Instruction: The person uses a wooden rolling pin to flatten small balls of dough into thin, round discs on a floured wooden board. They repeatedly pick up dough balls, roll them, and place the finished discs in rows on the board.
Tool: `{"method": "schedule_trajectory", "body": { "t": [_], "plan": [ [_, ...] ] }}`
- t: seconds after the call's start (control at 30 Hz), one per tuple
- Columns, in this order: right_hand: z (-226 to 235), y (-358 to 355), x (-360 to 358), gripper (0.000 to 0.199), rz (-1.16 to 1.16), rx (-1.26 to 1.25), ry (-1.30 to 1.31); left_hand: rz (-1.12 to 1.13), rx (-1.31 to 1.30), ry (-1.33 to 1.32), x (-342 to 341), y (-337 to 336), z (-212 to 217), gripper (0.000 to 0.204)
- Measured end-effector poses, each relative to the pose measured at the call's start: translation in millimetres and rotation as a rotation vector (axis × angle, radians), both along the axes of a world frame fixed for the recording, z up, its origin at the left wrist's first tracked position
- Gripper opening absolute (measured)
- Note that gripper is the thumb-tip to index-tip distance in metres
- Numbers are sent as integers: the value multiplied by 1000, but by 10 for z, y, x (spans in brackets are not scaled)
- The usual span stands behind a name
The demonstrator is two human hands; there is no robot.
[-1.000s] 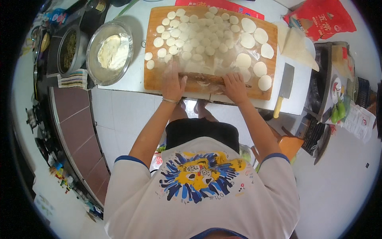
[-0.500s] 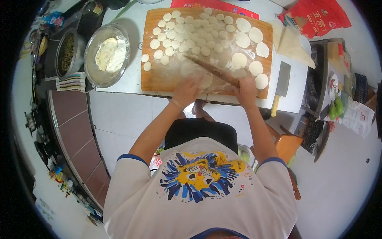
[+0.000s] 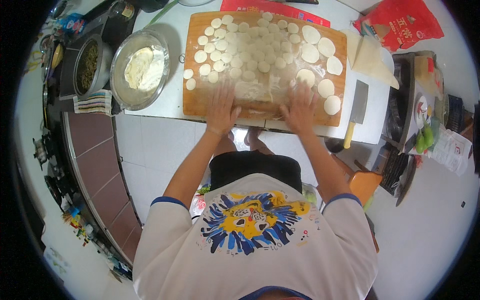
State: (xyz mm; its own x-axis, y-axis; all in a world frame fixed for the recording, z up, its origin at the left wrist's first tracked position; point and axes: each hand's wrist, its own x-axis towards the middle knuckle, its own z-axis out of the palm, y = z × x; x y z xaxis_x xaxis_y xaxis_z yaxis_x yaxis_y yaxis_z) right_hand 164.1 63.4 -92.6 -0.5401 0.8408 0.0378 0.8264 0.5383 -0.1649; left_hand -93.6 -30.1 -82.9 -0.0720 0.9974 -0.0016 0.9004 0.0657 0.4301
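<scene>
Wooden board point(image 3: 192, 75): both hands flat, L hand point(image 3: 222, 107) & R hand point(image 3: 300, 107).

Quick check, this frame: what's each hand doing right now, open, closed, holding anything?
Left hand: open, palm down on the wooden board, gripping nothing visible.
Right hand: open, fingers spread flat on the board, gripping nothing visible.

Wooden board point(image 3: 200, 102) – matt, floury; dough discs point(image 3: 327, 47) soft, matt; steel bowl point(image 3: 119, 85) + cleaver blade point(image 3: 358, 102) – shiny metal.
</scene>
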Motion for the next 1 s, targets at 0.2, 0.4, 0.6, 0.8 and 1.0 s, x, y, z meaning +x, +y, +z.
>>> {"method": "schedule_trajectory", "body": {
  "t": [0.2,0.4,0.6,0.8,1.0],
  "plan": [
    [-17,338,-329,72,15,37,109,101,96,85,-155,331,-193,74],
    [-138,-62,94,73,-59,60,-132,-16,5,41,-24,-143,-56,74],
    [-78,69,102,62,173,9,169,36,125,-12,-133,191,-200,68],
    [-149,169,131,42,259,90,105,-415,168,-126,118,486,-22,54],
    [68,163,113,31,226,14,118,-274,82,-348,231,589,-148,32]
  ]
}}
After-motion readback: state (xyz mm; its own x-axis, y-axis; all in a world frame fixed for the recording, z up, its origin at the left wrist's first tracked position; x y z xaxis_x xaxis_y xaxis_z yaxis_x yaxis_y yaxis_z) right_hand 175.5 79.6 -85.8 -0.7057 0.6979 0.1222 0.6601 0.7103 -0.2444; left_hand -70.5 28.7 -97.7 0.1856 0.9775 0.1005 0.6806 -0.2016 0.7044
